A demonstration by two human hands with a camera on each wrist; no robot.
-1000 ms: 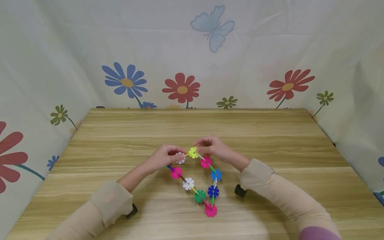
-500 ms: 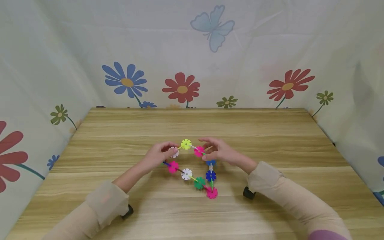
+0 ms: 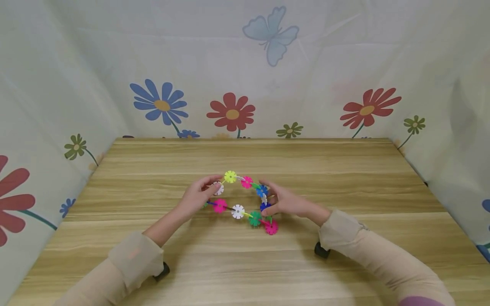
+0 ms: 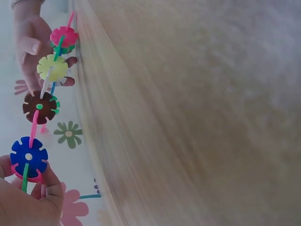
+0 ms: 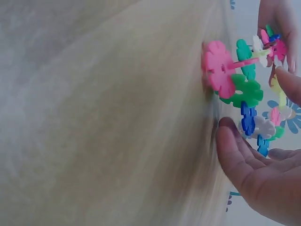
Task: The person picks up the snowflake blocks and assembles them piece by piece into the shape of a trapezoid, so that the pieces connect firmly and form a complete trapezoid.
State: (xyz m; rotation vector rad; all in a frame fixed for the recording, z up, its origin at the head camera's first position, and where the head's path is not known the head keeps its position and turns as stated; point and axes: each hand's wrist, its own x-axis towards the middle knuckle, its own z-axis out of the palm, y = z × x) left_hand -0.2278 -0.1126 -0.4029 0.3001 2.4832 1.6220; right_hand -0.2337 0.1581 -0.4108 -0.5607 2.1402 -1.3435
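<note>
A closed loop of slotted plastic flower discs (image 3: 237, 211) spans both hands in the head view. Its flat-facing discs alternate with others seen edge-on. My left hand (image 3: 197, 195) pinches a white disc (image 3: 218, 188) at the loop's left end. A yellow disc (image 3: 230, 177) forms the far corner. At the other end, my right hand (image 3: 289, 202) cups the blue discs, fingers spread and thumb over the dark blue disc (image 3: 265, 208). A pink disc (image 3: 271, 227) hangs from the nearest corner. From the left wrist, a blue disc (image 4: 29, 157) shows by the left fingers.
A wood-grain table (image 3: 245, 272) lies beneath the hands. Pale cloth (image 3: 183, 55) printed with flowers and a butterfly walls its back and sides. Black wrist bands (image 3: 322, 250) show below the cuffs of both beige sleeves.
The right hand has let go near the yellow disc and moved along the loop to the blue discs. The loop has shifted left and away, its near corner rising; the left hand keeps its pinch.
</note>
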